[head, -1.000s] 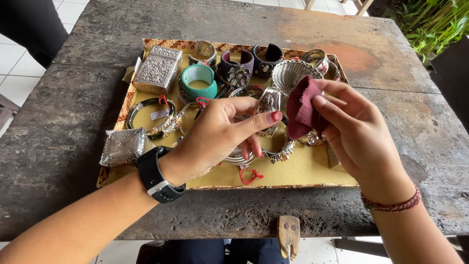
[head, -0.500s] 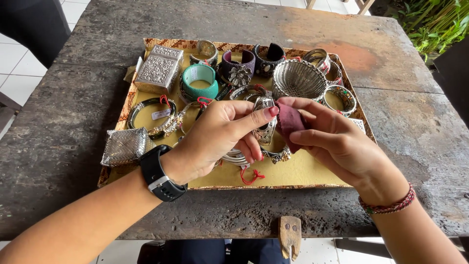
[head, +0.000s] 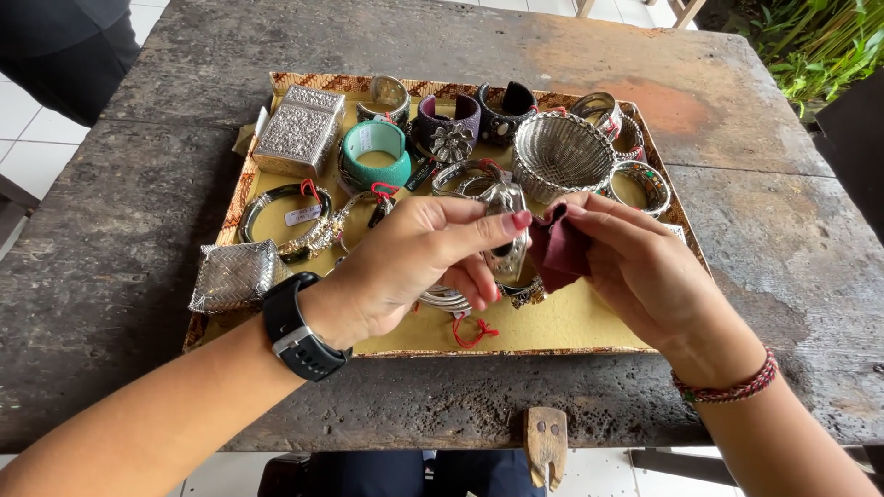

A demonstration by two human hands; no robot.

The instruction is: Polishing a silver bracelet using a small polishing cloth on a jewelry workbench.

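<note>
1. Your left hand (head: 414, 262) pinches a silver cuff bracelet (head: 508, 241) above the tray's (head: 589, 322) near middle.
2. Your right hand (head: 635, 267) grips a maroon cloth (head: 560, 253) touching it.

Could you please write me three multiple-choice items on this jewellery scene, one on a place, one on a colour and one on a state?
1. Where does the silver box lie?
A. at the tray's far left corner
B. on the floor
C. in the right hand

2. What colour is the cloth?
A. white
B. dark red
C. blue

3. How is the silver bracelet being kept?
A. lying in the woven basket
B. hanging off the table edge
C. pinched in the left hand

Answers: 1 A, the box sits at the far left of the tray. 2 B, the cloth in the right hand is dark red. 3 C, the left hand holds the bracelet above the tray.
</note>
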